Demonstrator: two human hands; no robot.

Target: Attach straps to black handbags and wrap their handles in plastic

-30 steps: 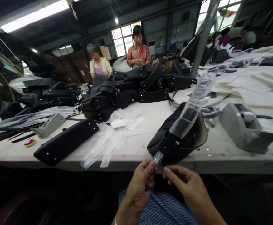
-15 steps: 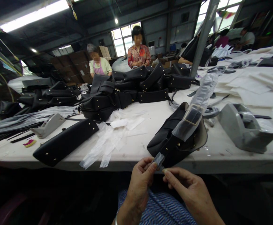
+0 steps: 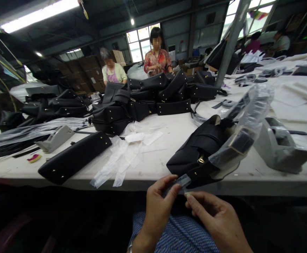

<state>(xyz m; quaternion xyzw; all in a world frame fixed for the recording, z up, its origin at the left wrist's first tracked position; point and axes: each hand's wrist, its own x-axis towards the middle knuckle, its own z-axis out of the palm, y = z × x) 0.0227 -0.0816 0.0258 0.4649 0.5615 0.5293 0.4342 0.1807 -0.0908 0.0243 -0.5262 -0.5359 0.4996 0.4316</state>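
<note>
At the table's front edge, my left hand (image 3: 160, 203) is closed on the end of a black bag strap (image 3: 199, 173), where clear tape (image 3: 184, 180) covers it. My right hand (image 3: 213, 214) pinches the lower edge of that tape between thumb and fingertips. Farther along, the strap runs up into a clear plastic sleeve (image 3: 261, 105), with a buckle-like frame (image 3: 239, 140) showing through it. Beneath and beside the strap lies a black handbag (image 3: 190, 151) with a gold-coloured clasp, its pale lining partly showing. My fingers hide the strap's very tip.
Grey tape dispensers stand at the right (image 3: 282, 151) and left (image 3: 57, 138). Another black bag (image 3: 75, 158) lies near the front edge beside white tissue strips (image 3: 119, 158). Stacked black bags (image 3: 142, 98) rise behind. Two co-workers (image 3: 158, 61) are across the table; a metal post (image 3: 229, 45) stands right.
The strap and its plastic sleeve have swung to the right, uncovering the handbag's clasp. Both hands keep their pinch, shifted slightly right. A co-worker's arms across the table have moved.
</note>
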